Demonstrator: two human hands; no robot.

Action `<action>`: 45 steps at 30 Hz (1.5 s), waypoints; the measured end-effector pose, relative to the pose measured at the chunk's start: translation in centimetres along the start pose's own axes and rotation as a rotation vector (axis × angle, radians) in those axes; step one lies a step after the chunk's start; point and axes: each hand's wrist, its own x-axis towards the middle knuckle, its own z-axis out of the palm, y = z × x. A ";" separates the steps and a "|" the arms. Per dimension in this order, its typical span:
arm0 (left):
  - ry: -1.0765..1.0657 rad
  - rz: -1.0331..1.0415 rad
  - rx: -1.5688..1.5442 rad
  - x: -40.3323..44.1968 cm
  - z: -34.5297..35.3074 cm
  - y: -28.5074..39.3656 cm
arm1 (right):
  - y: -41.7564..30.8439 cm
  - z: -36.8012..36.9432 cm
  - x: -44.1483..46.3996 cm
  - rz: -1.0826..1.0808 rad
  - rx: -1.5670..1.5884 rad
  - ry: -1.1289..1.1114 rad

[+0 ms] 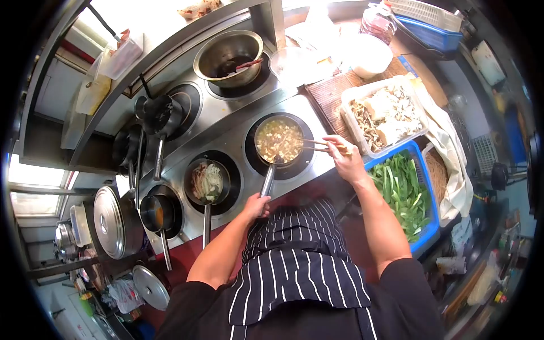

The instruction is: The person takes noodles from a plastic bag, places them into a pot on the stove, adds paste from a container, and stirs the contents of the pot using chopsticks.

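My left hand [258, 206] is closed round the metal handle of a small pan [279, 140] on the right burner. Pale chopped pieces in yellowish broth fill this pan. Between the fingers of my right hand [347, 159] are chopsticks [316, 145], their tips over the pan's right side. Left of it, a second pan [208, 181] holds pale strips and reddish slices. A third, smaller pan [159, 213] with something orange inside is farther left.
A large metal bowl [228, 58] stands on a back burner. At the right are a plastic tub of mushrooms [385, 116] and a blue basket [432, 198] of green leaves. Dark pots [162, 115] and a lidded stockpot [110, 222] are at the left.
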 end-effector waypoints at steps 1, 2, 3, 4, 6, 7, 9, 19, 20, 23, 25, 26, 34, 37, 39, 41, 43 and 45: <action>-0.037 -0.033 -0.049 -0.2 0.0 0.4 | -0.7 0.7 -0.9 0.027 0.054 0.075; -0.075 -0.067 -0.102 -0.5 0.0 0.6 | -1.1 1.4 -1.8 0.053 0.106 0.147; -0.124 -0.081 -0.127 -0.8 -0.3 0.9 | -0.4 1.9 -2.6 0.063 0.115 0.215; -0.139 -0.085 -0.128 -0.9 -0.5 1.0 | -0.5 2.5 -3.6 0.073 0.213 0.270; -0.229 -0.096 -0.215 -1.1 -1.0 1.0 | -0.7 3.9 -6.2 0.162 0.326 0.409; -0.228 -0.088 -0.215 -0.8 -1.1 0.8 | -1.0 4.3 -7.7 0.227 0.396 0.461; -0.243 -0.085 -0.241 -0.4 -1.2 0.5 | -0.4 5.7 -11.3 0.307 0.588 0.544; -0.188 0.018 -0.145 -1.4 -1.9 -1.8 | -5.3 15.4 -23.5 0.464 0.971 0.561; -0.187 0.053 -0.125 -0.8 -1.7 -1.4 | -5.1 15.9 -23.7 0.484 0.996 0.552; -0.127 0.085 -0.187 0.3 -0.7 -1.0 | -5.6 16.1 -24.2 0.450 0.990 0.525; -0.105 0.061 -0.208 -1.0 -0.3 -1.8 | -6.2 15.5 -24.8 0.473 0.989 0.576; -0.119 0.049 -0.179 -1.7 -0.5 -2.7 | -6.1 15.4 -25.0 0.466 0.995 0.584; -0.090 0.012 -0.190 -1.2 -0.1 -1.1 | -5.6 15.3 -26.2 0.434 1.008 0.545; -0.089 -0.031 -0.193 -2.9 0.1 -3.0 | -5.4 14.8 -27.1 0.444 1.012 0.606; -0.099 -0.035 -0.203 -2.5 0.3 -3.3 | -5.2 14.9 -27.3 0.449 1.026 0.590; -0.119 0.060 -0.272 -0.2 0.5 -2.5 | -5.1 15.2 -27.1 0.440 1.012 0.560; -0.147 0.063 -0.208 -0.5 0.1 -1.2 | -5.4 15.4 -27.3 0.448 1.010 0.571; -0.125 0.044 -0.260 0.9 0.4 -3.9 | -5.3 14.9 -27.4 0.464 1.046 0.545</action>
